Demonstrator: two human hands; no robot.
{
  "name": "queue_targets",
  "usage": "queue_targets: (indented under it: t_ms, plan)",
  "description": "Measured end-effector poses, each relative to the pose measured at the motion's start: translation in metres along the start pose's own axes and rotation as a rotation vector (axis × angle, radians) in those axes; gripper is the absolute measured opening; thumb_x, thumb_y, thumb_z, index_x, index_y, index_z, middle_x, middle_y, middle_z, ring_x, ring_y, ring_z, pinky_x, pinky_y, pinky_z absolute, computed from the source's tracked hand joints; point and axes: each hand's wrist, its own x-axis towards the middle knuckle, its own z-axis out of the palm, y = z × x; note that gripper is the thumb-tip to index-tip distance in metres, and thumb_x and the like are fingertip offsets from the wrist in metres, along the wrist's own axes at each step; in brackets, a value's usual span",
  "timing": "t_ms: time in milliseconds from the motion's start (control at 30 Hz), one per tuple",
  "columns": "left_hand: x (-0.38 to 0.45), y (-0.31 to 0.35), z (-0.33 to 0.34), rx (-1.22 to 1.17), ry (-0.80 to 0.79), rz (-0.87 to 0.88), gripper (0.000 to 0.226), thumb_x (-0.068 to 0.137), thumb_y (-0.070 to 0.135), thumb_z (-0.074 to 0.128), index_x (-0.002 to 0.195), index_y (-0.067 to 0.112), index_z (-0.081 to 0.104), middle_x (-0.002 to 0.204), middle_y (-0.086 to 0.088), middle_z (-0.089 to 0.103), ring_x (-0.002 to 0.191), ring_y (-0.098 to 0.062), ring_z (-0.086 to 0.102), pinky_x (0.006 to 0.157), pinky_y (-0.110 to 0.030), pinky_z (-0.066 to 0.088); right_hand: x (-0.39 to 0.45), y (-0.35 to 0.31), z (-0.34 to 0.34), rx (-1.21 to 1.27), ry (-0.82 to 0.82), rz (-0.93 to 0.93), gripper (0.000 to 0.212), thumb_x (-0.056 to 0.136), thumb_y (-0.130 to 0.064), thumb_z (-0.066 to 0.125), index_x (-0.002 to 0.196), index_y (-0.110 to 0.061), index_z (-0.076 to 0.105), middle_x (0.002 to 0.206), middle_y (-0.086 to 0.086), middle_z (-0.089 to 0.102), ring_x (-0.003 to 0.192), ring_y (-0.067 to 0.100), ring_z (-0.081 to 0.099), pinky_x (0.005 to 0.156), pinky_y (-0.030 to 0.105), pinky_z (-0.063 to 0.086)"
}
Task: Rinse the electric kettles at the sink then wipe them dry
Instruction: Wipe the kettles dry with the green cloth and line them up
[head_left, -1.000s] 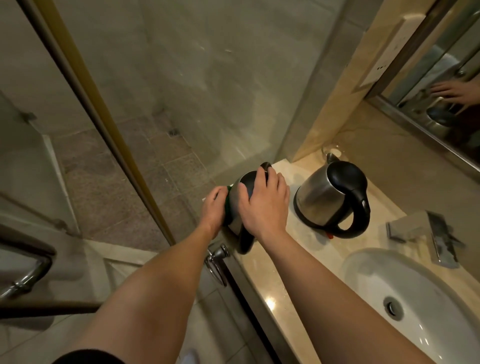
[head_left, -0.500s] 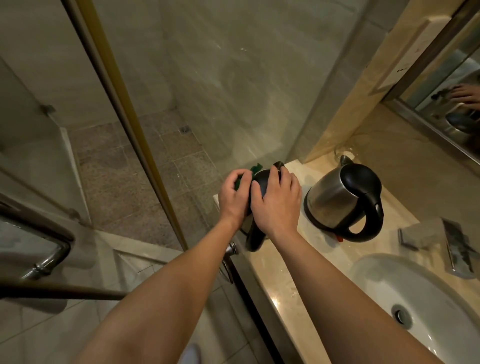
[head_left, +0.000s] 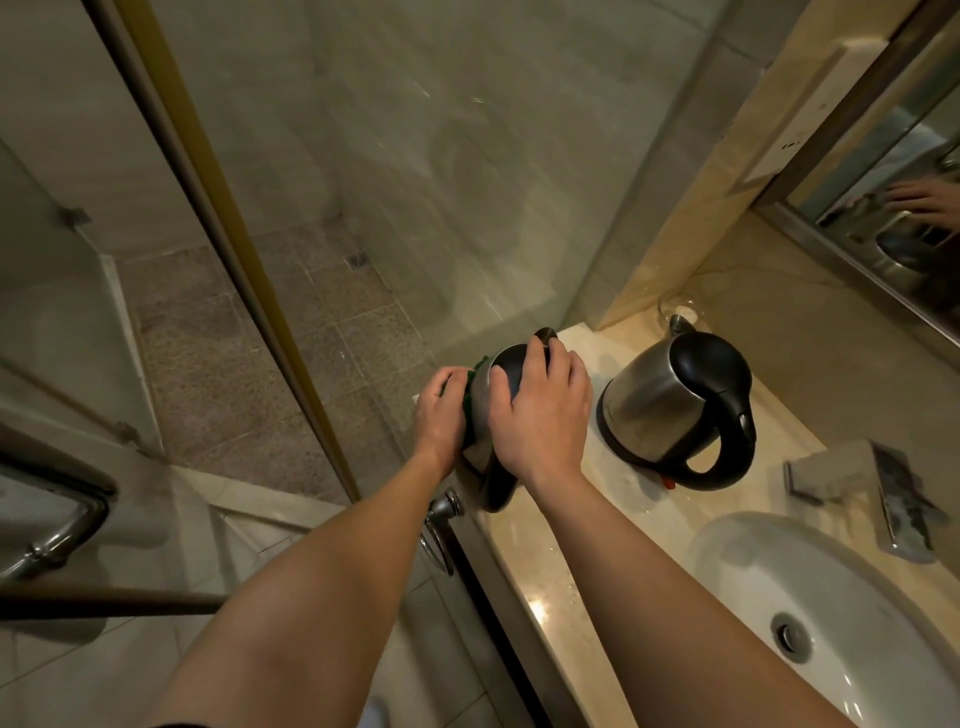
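A steel electric kettle with a black lid stands at the left end of the beige counter. My right hand rests over its lid and top, holding it. My left hand presses a green cloth against the kettle's left side; most of the cloth is hidden. A second steel kettle with a black lid and handle stands upright to the right, untouched. The white sink basin lies at the lower right.
A square chrome faucet sits behind the basin. A glass shower partition with a gold frame stands just left of the counter. A mirror hangs at the upper right. A chrome handle juts out below the counter edge.
My left hand slid down from the top of the kettle to its left side with the green cloth. My right hand stayed on the lid. The camera shifted slightly.
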Motion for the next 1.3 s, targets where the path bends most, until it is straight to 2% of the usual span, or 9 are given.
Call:
queue_targets:
  t_ms: [100, 167, 333, 433, 700, 867, 1000, 1167, 1300]
  plan:
    - [-0.018, -0.014, 0.002, -0.046, 0.082, 0.005, 0.024, 0.111, 0.030, 0.050, 0.093, 0.025, 0.065, 0.084, 0.005, 0.067, 0.077, -0.012, 0.061, 0.060, -0.020, 0.050, 0.000, 0.000, 0.000, -0.004, -0.011, -0.001, 0.064, 0.104, -0.049, 0.036, 0.158, -0.013, 0.031, 0.166, 0.009, 0.028, 0.153, 0.032, 0.019, 0.125, 0.049, 0.015]
    - [-0.029, -0.022, 0.006, -0.057, 0.137, 0.022, 0.023, 0.112, 0.028, 0.048, 0.094, 0.024, 0.062, 0.088, 0.004, 0.066, 0.078, -0.011, 0.059, 0.058, -0.016, 0.048, -0.001, 0.000, 0.000, -0.005, -0.015, -0.004, 0.064, 0.104, -0.049, 0.035, 0.158, -0.013, 0.031, 0.166, 0.009, 0.028, 0.153, 0.032, 0.018, 0.126, 0.049, 0.014]
    - [-0.039, -0.025, 0.015, -0.042, 0.221, 0.059, 0.020, 0.110, 0.035, 0.047, 0.098, 0.026, 0.061, 0.104, -0.007, 0.069, 0.090, -0.020, 0.062, 0.076, -0.035, 0.051, -0.001, 0.001, -0.001, -0.002, -0.010, -0.012, 0.064, 0.105, -0.048, 0.035, 0.158, -0.013, 0.031, 0.166, 0.009, 0.028, 0.153, 0.033, 0.019, 0.126, 0.050, 0.015]
    - [-0.041, -0.013, 0.018, -0.029, 0.217, 0.179, 0.018, 0.111, 0.032, 0.049, 0.098, 0.029, 0.061, 0.107, -0.005, 0.068, 0.095, -0.018, 0.063, 0.082, -0.036, 0.053, -0.001, 0.001, 0.000, 0.001, -0.009, -0.012, 0.064, 0.105, -0.048, 0.035, 0.158, -0.012, 0.032, 0.166, 0.010, 0.028, 0.152, 0.033, 0.019, 0.125, 0.050, 0.015]
    - [-0.014, 0.031, 0.018, 0.147, -0.004, 0.475, 0.020, 0.098, 0.031, 0.050, 0.095, 0.028, 0.069, 0.099, 0.001, 0.070, 0.097, -0.015, 0.065, 0.091, -0.037, 0.053, 0.000, 0.003, 0.004, 0.011, 0.035, -0.021, 0.061, 0.104, -0.047, 0.035, 0.154, -0.013, 0.038, 0.161, 0.011, 0.036, 0.149, 0.034, 0.026, 0.123, 0.051, 0.020]
    - [0.011, 0.050, 0.017, 0.152, -0.177, 0.274, 0.024, 0.093, 0.032, 0.054, 0.089, 0.024, 0.076, 0.089, 0.009, 0.074, 0.090, -0.011, 0.067, 0.089, -0.036, 0.054, 0.002, 0.003, 0.008, 0.014, 0.072, -0.022, 0.063, 0.099, -0.046, 0.027, 0.151, -0.013, 0.043, 0.158, 0.011, 0.040, 0.145, 0.034, 0.032, 0.121, 0.051, 0.024]
    - [0.029, 0.055, 0.013, 0.207, -0.262, 0.121, 0.026, 0.095, 0.034, 0.057, 0.082, 0.026, 0.079, 0.085, 0.003, 0.076, 0.086, -0.017, 0.068, 0.084, -0.038, 0.053, 0.002, 0.005, 0.008, 0.005, 0.058, -0.025, 0.061, 0.102, -0.044, 0.031, 0.153, -0.012, 0.040, 0.161, 0.011, 0.037, 0.147, 0.033, 0.029, 0.123, 0.050, 0.021]
    - [0.027, 0.024, 0.005, 0.085, -0.144, -0.001, 0.025, 0.107, 0.022, 0.052, 0.092, 0.014, 0.071, 0.088, -0.005, 0.071, 0.084, -0.020, 0.063, 0.076, -0.035, 0.050, 0.003, 0.005, 0.008, 0.007, 0.044, -0.018, 0.061, 0.103, -0.044, 0.031, 0.154, -0.013, 0.038, 0.162, 0.010, 0.035, 0.149, 0.033, 0.025, 0.124, 0.049, 0.018]
    - [0.018, -0.006, -0.004, 0.042, -0.052, -0.059, 0.026, 0.107, 0.030, 0.051, 0.101, 0.016, 0.072, 0.101, -0.007, 0.073, 0.094, -0.024, 0.065, 0.075, -0.034, 0.051, 0.002, 0.004, 0.007, 0.013, 0.062, -0.019, 0.068, 0.098, -0.048, 0.023, 0.153, -0.013, 0.040, 0.161, 0.010, 0.037, 0.149, 0.032, 0.027, 0.124, 0.048, 0.019]
